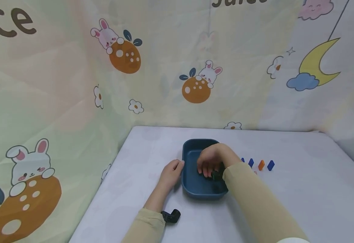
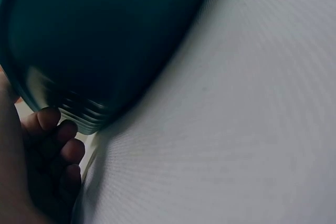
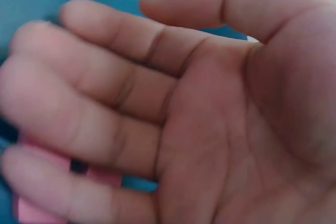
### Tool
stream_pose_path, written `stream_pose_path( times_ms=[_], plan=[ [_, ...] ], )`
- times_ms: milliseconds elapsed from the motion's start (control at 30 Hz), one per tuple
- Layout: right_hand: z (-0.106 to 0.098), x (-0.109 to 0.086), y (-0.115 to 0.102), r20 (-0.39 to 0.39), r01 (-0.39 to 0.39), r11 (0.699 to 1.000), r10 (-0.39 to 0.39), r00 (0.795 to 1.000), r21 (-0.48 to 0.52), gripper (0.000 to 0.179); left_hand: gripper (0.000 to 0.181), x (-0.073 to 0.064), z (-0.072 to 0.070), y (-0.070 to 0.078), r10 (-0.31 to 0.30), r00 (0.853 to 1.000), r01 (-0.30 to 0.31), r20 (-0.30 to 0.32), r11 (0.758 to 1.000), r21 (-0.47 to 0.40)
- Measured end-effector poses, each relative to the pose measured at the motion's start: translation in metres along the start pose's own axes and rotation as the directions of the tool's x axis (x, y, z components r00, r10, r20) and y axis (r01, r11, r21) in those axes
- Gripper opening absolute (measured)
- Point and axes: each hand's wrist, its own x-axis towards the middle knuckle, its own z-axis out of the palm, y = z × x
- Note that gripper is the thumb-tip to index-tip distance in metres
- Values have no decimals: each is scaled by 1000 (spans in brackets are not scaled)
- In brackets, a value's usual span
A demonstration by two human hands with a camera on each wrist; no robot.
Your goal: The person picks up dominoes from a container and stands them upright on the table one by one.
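Observation:
A dark blue rectangular basin (image 1: 192, 192) stands on the table. My left hand (image 1: 171, 173) holds the basin's left rim; in the left wrist view its curled fingers (image 2: 72, 150) lie against the outer wall. Inside the basin is my right hand (image 1: 211, 158), reaching over from the right with its fingers pointing down. The right wrist view shows its palm, with the fingers loosely extended and nothing gripped. Pink blocks (image 3: 39, 212) show behind the fingers there, partly covered; whether the fingers touch them I cannot tell.
Right of the basin several small pieces stand on the white table (image 1: 310, 189): a blue block (image 1: 251, 163), an orange block (image 1: 261, 165) and another blue block (image 1: 270, 165). The right forearm partly hides others. A printed cloth (image 1: 165, 111) hangs behind the table.

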Motion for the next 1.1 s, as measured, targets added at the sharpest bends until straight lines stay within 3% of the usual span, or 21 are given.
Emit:
stream_pose_path(
  times_ms=[133,300,367,433,533,600,767,1100],
  plan=[
    [1,8,3,-61,160,986,-158,986,33,32,37,2,2,-2,3,1000,-3,-7,1000,2],
    [4,15,7,-142,363,926,-347,927,105,33,37,3,3,-2,5,1000,-5,-10,1000,4],
    [5,18,9,-230,418,904,-389,892,91,32,36,4,3,-2,5,1000,-5,-11,1000,9],
    [4,19,11,-359,449,892,-406,840,43,30,36,4,3,-2,0,1000,0,-15,1000,16],
    [3,21,13,-542,418,908,-373,753,-43,25,36,3,3,-2,-9,1000,9,-16,1000,19],
    [3,22,14,-591,364,927,-345,729,-93,20,36,3,3,-2,-16,1000,16,-14,1000,16],
    [6,23,14,-557,283,944,-328,763,-169,17,38,2,3,-1,-33,999,33,-4,999,-4],
    [7,29,15,-544,228,948,-315,778,-223,21,38,2,3,-1,-38,999,38,0,999,-9]
  ],
)
